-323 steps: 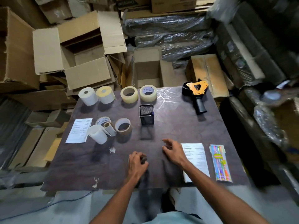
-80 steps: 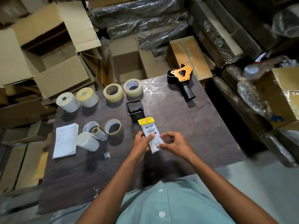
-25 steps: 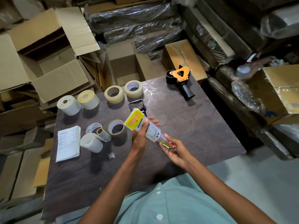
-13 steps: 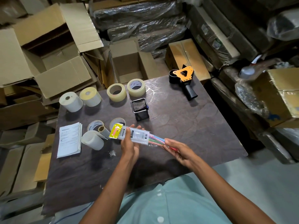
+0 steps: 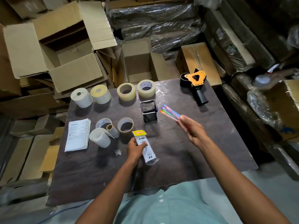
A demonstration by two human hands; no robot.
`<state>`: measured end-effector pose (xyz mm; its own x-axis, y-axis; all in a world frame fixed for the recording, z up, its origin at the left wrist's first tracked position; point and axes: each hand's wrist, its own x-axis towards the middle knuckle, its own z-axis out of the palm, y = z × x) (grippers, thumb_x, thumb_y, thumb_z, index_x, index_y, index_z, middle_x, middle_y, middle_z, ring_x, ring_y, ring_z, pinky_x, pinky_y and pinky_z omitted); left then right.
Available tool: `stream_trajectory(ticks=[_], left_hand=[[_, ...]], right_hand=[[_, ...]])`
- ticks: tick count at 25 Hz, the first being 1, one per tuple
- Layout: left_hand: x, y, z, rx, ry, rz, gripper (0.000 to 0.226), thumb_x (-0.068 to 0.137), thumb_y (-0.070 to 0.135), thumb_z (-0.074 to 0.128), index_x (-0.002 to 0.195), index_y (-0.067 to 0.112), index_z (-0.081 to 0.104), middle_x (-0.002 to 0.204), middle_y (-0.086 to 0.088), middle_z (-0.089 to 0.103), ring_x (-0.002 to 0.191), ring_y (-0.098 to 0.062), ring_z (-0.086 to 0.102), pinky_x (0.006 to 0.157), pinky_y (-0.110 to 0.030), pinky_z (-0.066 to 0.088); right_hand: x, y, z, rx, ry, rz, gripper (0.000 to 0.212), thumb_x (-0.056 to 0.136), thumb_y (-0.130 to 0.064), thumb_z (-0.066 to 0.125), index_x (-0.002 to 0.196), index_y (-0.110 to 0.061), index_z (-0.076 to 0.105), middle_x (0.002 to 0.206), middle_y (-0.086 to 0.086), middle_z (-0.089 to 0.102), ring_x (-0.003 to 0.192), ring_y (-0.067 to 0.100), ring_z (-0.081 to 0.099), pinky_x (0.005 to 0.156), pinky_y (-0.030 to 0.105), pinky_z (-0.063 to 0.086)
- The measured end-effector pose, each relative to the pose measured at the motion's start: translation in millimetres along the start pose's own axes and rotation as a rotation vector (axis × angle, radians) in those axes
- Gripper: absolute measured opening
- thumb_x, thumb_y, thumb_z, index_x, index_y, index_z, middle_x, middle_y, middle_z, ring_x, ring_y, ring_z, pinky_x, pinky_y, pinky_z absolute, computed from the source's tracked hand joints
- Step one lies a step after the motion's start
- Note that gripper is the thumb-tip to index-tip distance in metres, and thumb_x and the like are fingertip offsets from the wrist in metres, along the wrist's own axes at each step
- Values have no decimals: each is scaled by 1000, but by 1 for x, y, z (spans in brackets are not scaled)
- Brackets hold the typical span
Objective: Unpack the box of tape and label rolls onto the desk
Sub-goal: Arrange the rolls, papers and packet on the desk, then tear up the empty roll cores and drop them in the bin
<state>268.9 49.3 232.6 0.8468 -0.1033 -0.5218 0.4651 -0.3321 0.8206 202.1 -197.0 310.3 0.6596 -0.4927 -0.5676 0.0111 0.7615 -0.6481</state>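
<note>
While the right hand (image 5: pixel 193 132) pinched a fan of thin, bright pens (image 5: pixel 170 113) in closed fingers above the worktop (image 5: pixel 202 143), the left hand (image 5: pixel 135 148) gripped a flat, clear plastic sleeve (image 5: pixel 145 147) with a yellow header card; its print was too small to read; the sleeve lay low over the dark, mottled surface, whether touching it I could not tell. Just left of the pen tips stood a square black mesh cup (image 5: pixel 149 111); behind it sat two glossy rings of clear tape (image 5: pixel 126 92), (image 5: pixel 146 88), the second with a printed core; farther left stood two white label rolls (image 5: pixel 82 97), (image 5: pixel 100 94). Near the sleeve lay a brown tape ring (image 5: pixel 125 126), another printed roll (image 5: pixel 103 123), a bare cardboard core (image 5: pixel 112 130) and a loose white paper roll (image 5: pixel 100 137); beside them rested a stack of printed sheets (image 5: pixel 77 137), unreadable. At the far right corner lay an orange and black tape gun (image 5: pixel 195 84); open cardboard boxes (image 5: pixel 64 50) crowded behind.
</note>
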Motion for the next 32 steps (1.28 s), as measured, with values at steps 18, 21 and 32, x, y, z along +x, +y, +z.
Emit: stream_trajectory(ticks=[18,21,32], left_hand=[[-6,-7,-35,229,-50,142,39,82,12,72,118,21,61,107,3,71,92,-5,65,87,-28,56],[-4,-10,-38,189,-63,144,37,82,10,72,117,19,62,108,1,72,92,-6,67,88,-36,58],[-2,-27,-63,69,91,169,24,83,7,71,102,22,70,92,1,74,87,-17,71,81,-44,61]], right_hand=[[70,8,152,-1640,-233,-533,19,68,-12,80,87,-15,81,85,8,75,75,15,63,70,31,56],[75,12,148,-1633,-207,-559,25,73,-20,81,98,-15,79,95,8,76,87,19,68,78,31,56],[43,65,53,-702,188,-159,21,91,-18,56,73,-15,65,64,5,62,53,17,50,42,21,39]])
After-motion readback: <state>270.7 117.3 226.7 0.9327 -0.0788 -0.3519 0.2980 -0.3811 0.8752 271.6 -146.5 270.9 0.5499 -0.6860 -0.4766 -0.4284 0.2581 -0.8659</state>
